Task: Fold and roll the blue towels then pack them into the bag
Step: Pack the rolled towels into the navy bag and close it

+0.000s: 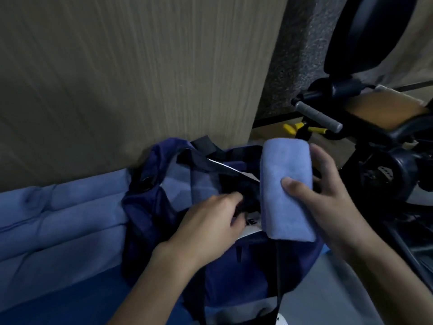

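Observation:
A rolled light-blue towel [287, 184] is held by my right hand [328, 195], thumb on its front and fingers behind it, just above the right side of the dark navy bag [225, 266]. My left hand [210, 228] grips the bag's dark rim at its opening, fingers curled into the fabric. Another light-blue towel [201, 186] shows inside the bag. The bag's black straps [203, 160] lie across its top.
A blue cloth or bedding [58, 219] lies to the left of the bag. A wooden panel [140, 78] rises behind. A black machine with a grey handle [318, 116] and a tan pad [384, 109] stands close on the right.

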